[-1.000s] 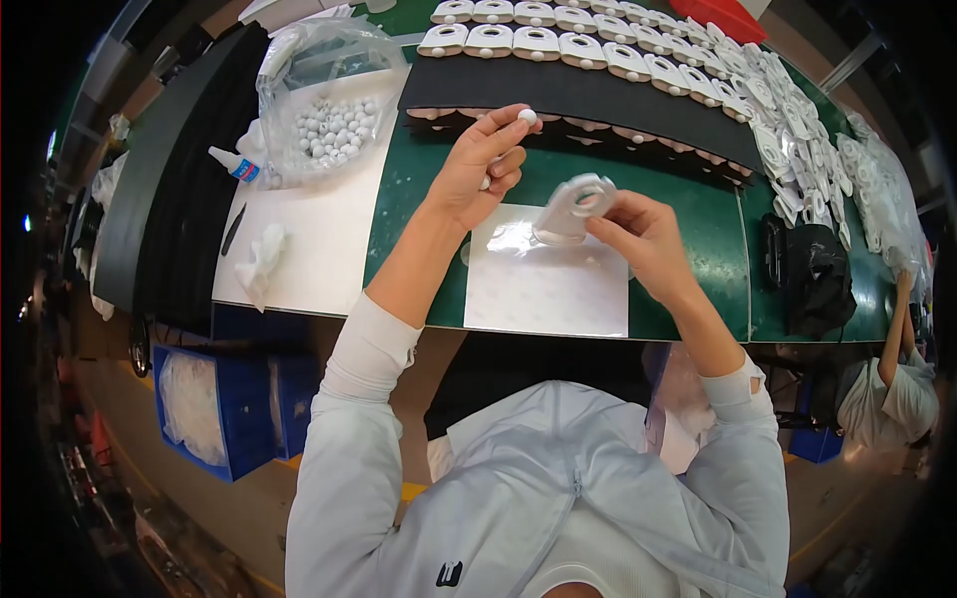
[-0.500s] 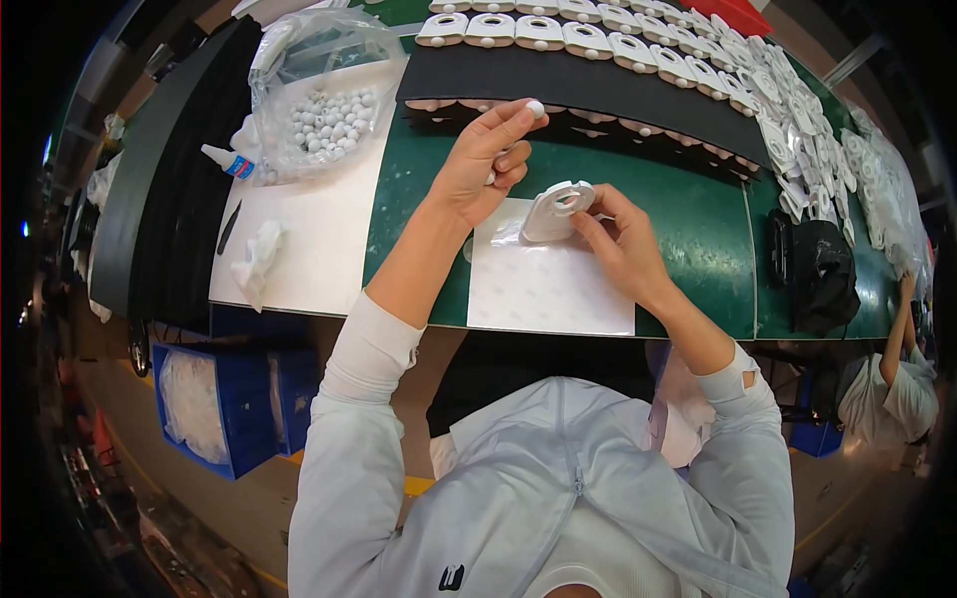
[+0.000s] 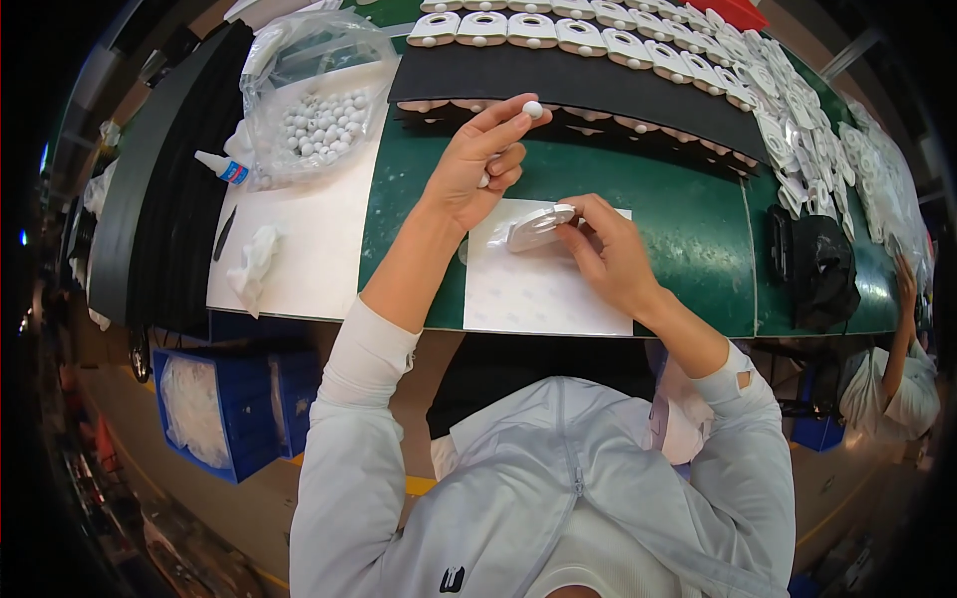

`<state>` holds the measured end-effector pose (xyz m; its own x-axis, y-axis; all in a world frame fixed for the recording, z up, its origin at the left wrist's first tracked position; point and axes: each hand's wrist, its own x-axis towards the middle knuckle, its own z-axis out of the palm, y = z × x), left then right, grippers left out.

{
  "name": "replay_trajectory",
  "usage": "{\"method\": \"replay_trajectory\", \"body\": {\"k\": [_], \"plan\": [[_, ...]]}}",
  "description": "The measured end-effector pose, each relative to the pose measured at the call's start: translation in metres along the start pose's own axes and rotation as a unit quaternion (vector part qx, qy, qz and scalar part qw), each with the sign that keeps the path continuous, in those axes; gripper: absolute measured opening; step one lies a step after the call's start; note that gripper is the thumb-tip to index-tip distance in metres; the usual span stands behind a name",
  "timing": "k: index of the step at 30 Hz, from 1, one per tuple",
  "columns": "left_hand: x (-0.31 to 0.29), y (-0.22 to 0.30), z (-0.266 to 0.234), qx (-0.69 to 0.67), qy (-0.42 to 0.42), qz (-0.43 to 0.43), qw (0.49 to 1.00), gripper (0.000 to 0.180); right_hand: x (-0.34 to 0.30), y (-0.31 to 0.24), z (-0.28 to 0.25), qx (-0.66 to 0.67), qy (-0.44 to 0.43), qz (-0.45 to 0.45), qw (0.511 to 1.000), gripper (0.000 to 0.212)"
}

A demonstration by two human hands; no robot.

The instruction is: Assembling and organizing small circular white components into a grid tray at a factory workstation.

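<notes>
My left hand (image 3: 474, 164) pinches a small white ball (image 3: 533, 109) between thumb and forefinger. Another white ball (image 3: 484, 180) shows under its curled fingers. To the right, my right hand (image 3: 610, 249) grips a flat white plastic part (image 3: 539, 227) by one end, tilted nearly edge-on. That part is held over a white sheet (image 3: 546, 289) lying at the table's front edge. Beyond both hands, rows of similar white parts (image 3: 532, 31), each with a round hole and a ball at its near end, lie on a black board (image 3: 558, 85).
A clear bag of white balls (image 3: 324, 128), a glue bottle (image 3: 221, 166) and crumpled tissue (image 3: 255, 267) sit on the left. Black boards (image 3: 164, 179) are stacked beyond. Loose white parts (image 3: 793, 130) and a black bag (image 3: 822, 264) lie right. Another person's hand (image 3: 905, 284) shows far right.
The white part in my right hand has tipped from showing its face and hole to nearly edge-on. My left hand has stayed almost in place, still pinching the ball.
</notes>
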<state>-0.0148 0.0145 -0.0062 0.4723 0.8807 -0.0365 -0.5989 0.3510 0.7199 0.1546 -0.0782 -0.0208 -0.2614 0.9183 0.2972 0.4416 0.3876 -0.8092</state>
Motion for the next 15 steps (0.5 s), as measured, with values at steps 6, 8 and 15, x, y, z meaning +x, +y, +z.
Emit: {"method": "replay_trajectory", "body": {"k": [6, 8, 15], "plan": [[-0.002, -0.001, 0.006, 0.034, -0.002, -0.007, 0.999, 0.023, 0.004, 0.013, -0.015, 0.411, 0.014, 0.147, 0.9, 0.019], [-0.004, -0.002, 0.005, 0.054, -0.006, -0.005, 0.998, 0.021, 0.003, 0.016, -0.021, 0.479, 0.004, 0.152, 0.864, 0.021], [-0.007, -0.006, 0.008, 0.094, -0.044, -0.037, 0.994, 0.023, 0.007, 0.017, -0.039, 0.585, 0.008, 0.137, 0.799, 0.019]]}}
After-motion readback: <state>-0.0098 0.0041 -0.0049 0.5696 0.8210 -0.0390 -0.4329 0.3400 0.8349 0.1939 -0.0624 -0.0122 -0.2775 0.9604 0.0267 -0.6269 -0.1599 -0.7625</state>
